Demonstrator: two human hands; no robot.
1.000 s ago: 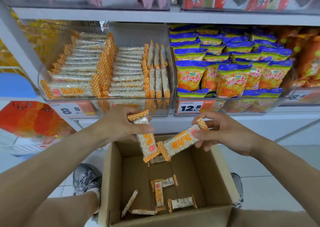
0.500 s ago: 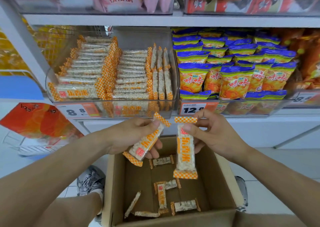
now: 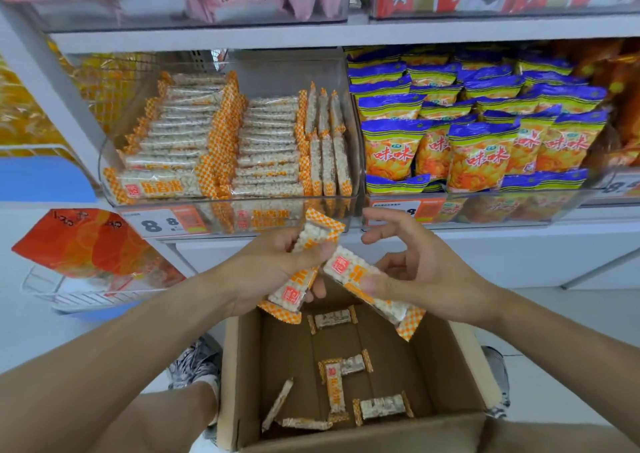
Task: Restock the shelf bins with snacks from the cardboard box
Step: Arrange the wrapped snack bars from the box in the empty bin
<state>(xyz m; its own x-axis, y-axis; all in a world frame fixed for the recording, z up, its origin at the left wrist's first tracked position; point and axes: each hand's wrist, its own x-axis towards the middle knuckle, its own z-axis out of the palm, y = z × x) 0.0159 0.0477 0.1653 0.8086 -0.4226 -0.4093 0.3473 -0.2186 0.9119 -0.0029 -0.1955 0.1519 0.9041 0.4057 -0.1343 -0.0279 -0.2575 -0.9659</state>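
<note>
Cardboard box [image 3: 239,376] nearest, below my hands — six loose rice bars on its floor. My left hand [image 3: 266,272] holds one rice bar [image 3: 304,269] in its grip; my right hand [image 3: 419,269] pinches a second bar [image 3: 367,291]. Beyond — clear shelf bin [image 3: 356,162], stacked with matching bars.

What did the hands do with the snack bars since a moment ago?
The right hand swung its bar from hanging upright to slanting, its top end now against the left hand. The left hand raised its bar closer to the bin. Both hands kept their grip. The box and the loose bars inside stayed put.
</note>
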